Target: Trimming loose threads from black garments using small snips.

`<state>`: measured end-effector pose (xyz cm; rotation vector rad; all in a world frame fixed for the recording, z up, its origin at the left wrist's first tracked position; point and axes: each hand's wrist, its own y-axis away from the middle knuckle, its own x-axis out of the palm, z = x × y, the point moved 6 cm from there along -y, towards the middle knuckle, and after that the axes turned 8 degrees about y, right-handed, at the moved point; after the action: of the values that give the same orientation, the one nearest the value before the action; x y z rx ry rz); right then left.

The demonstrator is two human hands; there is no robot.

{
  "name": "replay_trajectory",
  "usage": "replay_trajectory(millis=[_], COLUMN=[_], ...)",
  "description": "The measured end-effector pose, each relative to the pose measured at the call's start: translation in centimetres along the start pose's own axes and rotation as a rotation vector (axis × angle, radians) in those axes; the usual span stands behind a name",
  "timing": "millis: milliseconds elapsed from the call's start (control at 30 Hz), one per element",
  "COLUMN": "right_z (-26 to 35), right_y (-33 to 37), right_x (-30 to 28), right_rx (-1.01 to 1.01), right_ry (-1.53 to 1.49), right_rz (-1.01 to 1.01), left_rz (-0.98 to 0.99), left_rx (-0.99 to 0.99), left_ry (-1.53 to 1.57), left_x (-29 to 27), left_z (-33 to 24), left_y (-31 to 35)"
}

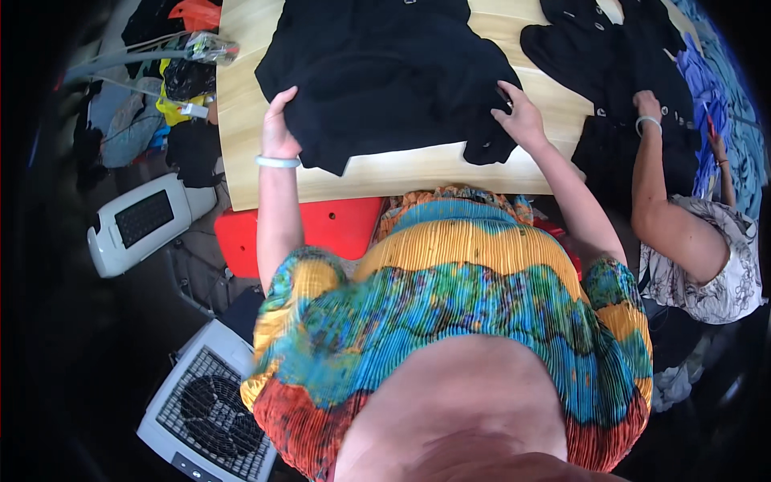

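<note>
Head view: a black garment (385, 88) is lying spread across a pale wooden desk (241, 153) at the upper centre of the frame, with a person's two hands flanking its sides. The left hand (281, 132) is resting at the left edge, thumb pointing up along the cloth; its fingertips are not showing clearly, so whether that grip is closing on fabric, one cannot tell. The right hand (522, 119) is showing a gap between thumb and forefinger, lying loosely at the right edge with no pinch visible. With so light a hold there, the cloth could be slipping or creasing if the left side were pulled, and its lower edge, near the desk's rim, might be dragging over. At upper right, a second black garment (574, 48) with metal rings is lying just beside the first under a co-worker's hand (647, 104), crowding any sweep that way. Purple cloth (697, 80) is piling beyond, a red seat (333, 233) is jutting from below the desk, and a fan unit (213, 410) is standing at lower left.
</note>
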<state>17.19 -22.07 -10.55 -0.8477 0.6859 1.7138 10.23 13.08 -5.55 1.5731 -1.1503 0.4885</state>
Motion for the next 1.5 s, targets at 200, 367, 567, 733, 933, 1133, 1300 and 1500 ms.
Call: replay_trajectory(millis=[200,367,567,733,933,1133,1300,1500], right_z=[-0.4,-5.8,-7.2,-6.5,0.1,9.8,17.5,17.4], right_y=[-2.6,-5.5,-5.2,-3.6,-2.4,1.1,3.7,5.7], right_x=[1.2,-5.0,-4.0,4.7,-6.6,-13.7,-6.7,1.0], right_rx=[-0.038,0.109,0.185,0.391,0.228,0.108,-0.078,-0.179], right_ry=[0.223,-0.388,-0.155,-0.225,-0.773,-0.857,-1.023,-0.728], right_rz=[-0.111,-0.347,-0.14,0.133,-0.257,-0.211,0.366,0.776], left_rz=[0.072,-0.013,-0.13,-0.142,-0.29,-0.481,-0.188,-0.27], left_rx=[-0.01,0.082,0.057,0.046,0.144,0.3,0.904,-0.401], left_ry=[-0.12,-0.252,-0.278,-0.318,-0.319,-0.516,-1.442,-0.382], left_x=[3.0,3.3,0.8,2.5,-0.7,-5.6,1.6,-3.8], left_z=[-1.7,-4.7,-3.7,-3.1,-5.6,-5.8,1.5,14.1], left_y=[1.2,2.8,2.7,3.7,3.5,0.9,-0.4,-3.0])
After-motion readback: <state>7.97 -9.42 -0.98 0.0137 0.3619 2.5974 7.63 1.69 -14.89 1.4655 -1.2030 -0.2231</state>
